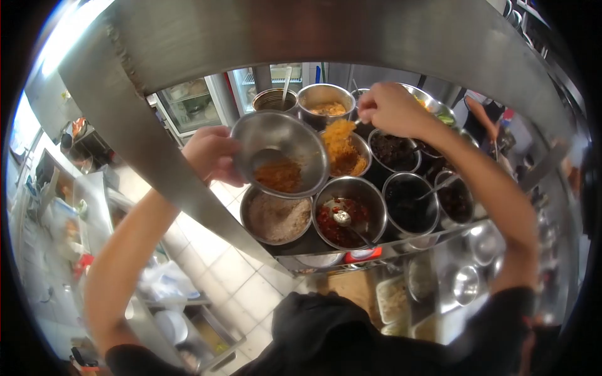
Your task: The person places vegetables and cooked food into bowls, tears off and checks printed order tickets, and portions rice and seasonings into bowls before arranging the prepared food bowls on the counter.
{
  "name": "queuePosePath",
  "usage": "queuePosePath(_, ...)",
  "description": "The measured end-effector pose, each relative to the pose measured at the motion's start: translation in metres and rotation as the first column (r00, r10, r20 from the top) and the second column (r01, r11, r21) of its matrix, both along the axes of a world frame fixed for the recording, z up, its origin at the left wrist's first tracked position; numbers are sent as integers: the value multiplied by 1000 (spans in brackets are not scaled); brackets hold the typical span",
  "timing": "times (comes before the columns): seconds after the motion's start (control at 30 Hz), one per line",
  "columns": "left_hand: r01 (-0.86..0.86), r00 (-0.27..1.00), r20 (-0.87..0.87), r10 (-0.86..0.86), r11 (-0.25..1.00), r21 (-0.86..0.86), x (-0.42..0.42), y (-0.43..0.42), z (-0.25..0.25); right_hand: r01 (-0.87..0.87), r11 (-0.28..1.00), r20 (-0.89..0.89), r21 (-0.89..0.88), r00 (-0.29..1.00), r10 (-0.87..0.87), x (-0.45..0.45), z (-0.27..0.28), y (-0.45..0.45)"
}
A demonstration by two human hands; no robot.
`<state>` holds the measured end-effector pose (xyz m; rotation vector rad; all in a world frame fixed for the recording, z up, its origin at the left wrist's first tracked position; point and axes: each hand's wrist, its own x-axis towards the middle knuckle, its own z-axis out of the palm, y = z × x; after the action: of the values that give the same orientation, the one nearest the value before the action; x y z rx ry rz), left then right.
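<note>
My left hand grips the rim of a metal mixing bowl, which is tilted and has orange-brown food in its lower part. My right hand is closed on the handle of a spoon, mostly hidden by the heap of orange, shredded-looking food on it. This heap is just right of the mixing bowl, above a metal container of similar orange food. Below the mixing bowl stand a container of pale minced-looking food and one of red sauce with a spoon in it.
More metal containers hold dark food, black contents and yellowish food. A steel frame bar slants past my left forearm, and a shelf edge runs along the front. Another person stands at the far right.
</note>
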<state>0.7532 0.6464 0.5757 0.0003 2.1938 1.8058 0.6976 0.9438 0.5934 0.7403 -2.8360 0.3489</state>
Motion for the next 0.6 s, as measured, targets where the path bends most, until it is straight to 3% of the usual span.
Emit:
queuePosePath(0.07, 9, 1000, 1, -9, 1000, 25, 0, 3, -2, -5, 1000, 30, -11, 1000, 6, 6, 9, -10)
queuePosePath(0.1, 12, 1000, -5, -12, 999, 36, 0, 4, -5, -22, 981, -272, 194, 959, 75, 1, 6, -8)
queuePosePath(0.13, 19, 1000, -10, -19, 999, 43, 1, 6, -6, 30, 923, -526, 383, 829, 192, -1, 1, -5)
queuePosePath(0.17, 28, 1000, -9, -28, 999, 38, 2, 6, -6, 38, 925, -527, 379, 831, 182, -1, -10, -3)
queuePosePath(0.27, -15, 1000, -4, 15, 1000, 3, 7, -1, -2, 77, 860, -398, 504, 905, 152, -3, -46, -2)
queuePosePath(0.33, -40, 999, -3, 40, 999, -11, 10, -6, 0, -125, 864, -261, 488, 923, 282, -3, -64, -6)
queuePosePath(0.37, -36, 999, -5, 36, 999, -14, 10, -8, -1, -122, 866, -263, 486, 924, 277, -4, -71, -5)
queuePosePath(0.43, -42, 999, 25, 42, 999, 6, 10, -13, -3, -199, 947, -31, 251, 977, 213, -9, -82, -6)
queuePosePath(0.47, -43, 999, 22, 43, 999, 3, 11, -15, -2, -199, 948, -33, 249, 976, 214, -13, -85, -5)
queuePosePath(0.53, -29, 998, 55, 25, 997, 71, 12, -19, -3, -146, 989, 109, -3, 983, 146, -18, -85, 4)
queuePosePath(0.6, -22, 999, 51, 18, 997, 79, 9, -25, -8, -122, 991, 156, -57, 979, 130, -19, -81, 11)
